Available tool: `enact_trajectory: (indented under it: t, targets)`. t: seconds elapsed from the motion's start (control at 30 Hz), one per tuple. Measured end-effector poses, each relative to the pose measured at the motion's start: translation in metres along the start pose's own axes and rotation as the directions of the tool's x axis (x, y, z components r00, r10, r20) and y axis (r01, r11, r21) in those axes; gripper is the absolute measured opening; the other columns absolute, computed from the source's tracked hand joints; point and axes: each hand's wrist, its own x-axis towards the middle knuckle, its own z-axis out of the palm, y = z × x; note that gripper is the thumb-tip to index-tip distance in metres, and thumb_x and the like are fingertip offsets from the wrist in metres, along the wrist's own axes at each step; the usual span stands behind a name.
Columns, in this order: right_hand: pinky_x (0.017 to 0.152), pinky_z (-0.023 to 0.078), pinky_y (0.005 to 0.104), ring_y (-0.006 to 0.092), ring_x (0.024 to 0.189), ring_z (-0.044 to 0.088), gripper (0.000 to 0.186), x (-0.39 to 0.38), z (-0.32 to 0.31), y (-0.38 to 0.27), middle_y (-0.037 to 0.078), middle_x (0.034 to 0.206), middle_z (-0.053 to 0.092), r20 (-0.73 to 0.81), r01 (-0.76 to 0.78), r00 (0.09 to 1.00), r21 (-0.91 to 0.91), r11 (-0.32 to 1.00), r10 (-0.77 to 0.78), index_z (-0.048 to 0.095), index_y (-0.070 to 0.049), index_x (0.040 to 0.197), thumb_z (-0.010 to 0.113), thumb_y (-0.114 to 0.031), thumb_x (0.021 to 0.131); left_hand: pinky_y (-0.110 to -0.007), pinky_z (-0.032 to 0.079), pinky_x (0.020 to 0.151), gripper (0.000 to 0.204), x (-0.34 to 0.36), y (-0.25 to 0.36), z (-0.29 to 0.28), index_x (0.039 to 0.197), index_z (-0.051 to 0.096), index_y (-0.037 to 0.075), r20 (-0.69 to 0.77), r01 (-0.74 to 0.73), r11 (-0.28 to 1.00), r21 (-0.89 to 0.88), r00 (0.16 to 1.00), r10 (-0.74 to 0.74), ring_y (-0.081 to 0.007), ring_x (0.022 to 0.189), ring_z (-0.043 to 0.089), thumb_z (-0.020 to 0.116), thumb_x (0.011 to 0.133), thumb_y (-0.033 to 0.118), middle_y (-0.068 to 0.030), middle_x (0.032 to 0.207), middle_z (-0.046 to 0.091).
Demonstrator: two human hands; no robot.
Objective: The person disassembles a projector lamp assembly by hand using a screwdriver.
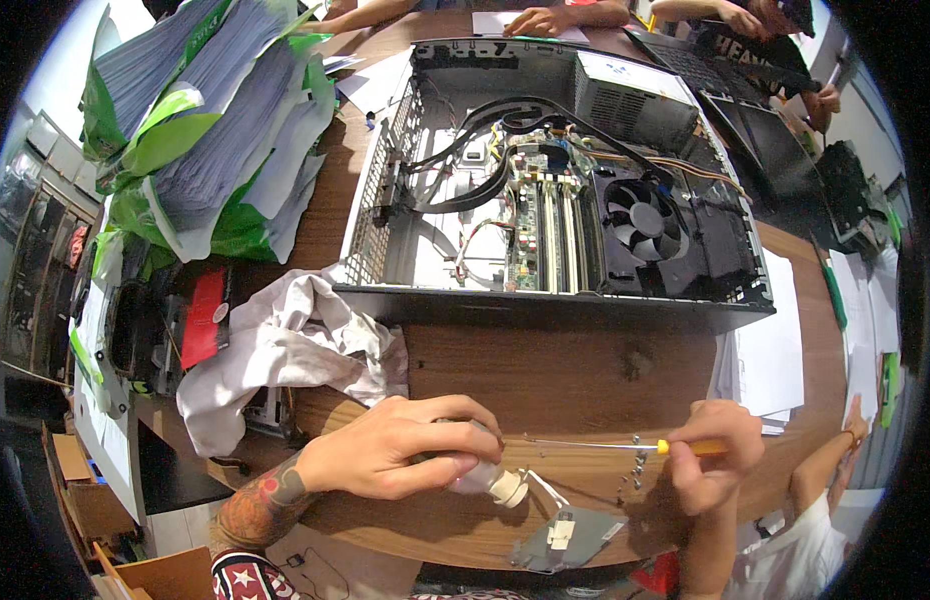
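Wooden table (545, 365). Left hand (410, 450), tattooed forearm behind it, grips a pale bottle (477, 478), tilted, its neck toward the near right. Right hand (720, 450) holds a yellow-handled screwdriver (685, 447), shaft running left, tip near the left hand. Loose screws (639, 470) lie beneath the shaft; a grey metal plate (575, 540) sits nearer. Far side: open computer case (545, 308), black fan (645, 218) at right, black cables (465, 203) looping across. Crumpled white cloth (295, 345) touches the case's near left corner. Far left, bulky paper bundles (205, 110) in green wrapping. Right, white sheets (760, 360). Another person's hand (540, 20) rests beyond the case.
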Motion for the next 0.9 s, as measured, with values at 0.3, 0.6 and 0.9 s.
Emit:
enact_trajectory:
  t: [0.3, 0.6, 0.9]
  targets:
    - [0.046, 0.036, 0.0297, 0.0188, 0.044, 0.047, 0.011, -0.012, 0.001, 0.001, 0.007, 0.054, 0.052, -0.244, 0.006, 0.97, -0.045, 0.999, -0.017, 0.06, -0.002, 0.069, 0.062, -0.003, 0.058, -0.039, 0.049, 0.089, 0.06, -0.002, 0.014, 0.0, 0.125, 0.051, 0.014, 0.134, 0.131, 0.991, 0.022, 0.982, -0.132, -0.0355, 0.11, 0.056, 0.08, 0.072, 0.021, -0.0158, 0.127, 0.046]
    - [0.048, 0.033, 0.029, 0.0146, 0.05, 0.043, 0.015, -0.022, -0.002, 0.002, 0.007, 0.063, 0.051, -0.217, -0.023, 0.974, 0.207, 0.978, 0.069, 0.055, 0.001, 0.083, 0.061, -0.003, 0.071, -0.038, 0.05, 0.083, 0.061, -0.002, 0.009, -0.002, 0.125, 0.049, 0.005, 0.015, -0.01, 0.998, -0.055, 1.0, 0.011, -0.0298, 0.101, 0.062, 0.074, 0.071, 0.02, -0.0153, 0.11, 0.061]
    - [0.05, 0.039, 0.0268, 0.0143, 0.055, 0.046, 0.014, -0.024, 0.011, 0.005, 0.011, 0.072, 0.052, -0.083, -0.017, 0.995, 0.409, 0.912, 0.055, 0.055, 0.004, 0.089, 0.06, -0.001, 0.077, -0.037, 0.045, 0.088, 0.066, -0.008, -0.006, -0.003, 0.123, 0.045, 0.001, 0.057, 0.204, 0.905, -0.373, 0.979, -0.197, -0.0256, 0.103, 0.058, 0.063, 0.078, 0.046, -0.0141, 0.114, 0.057]
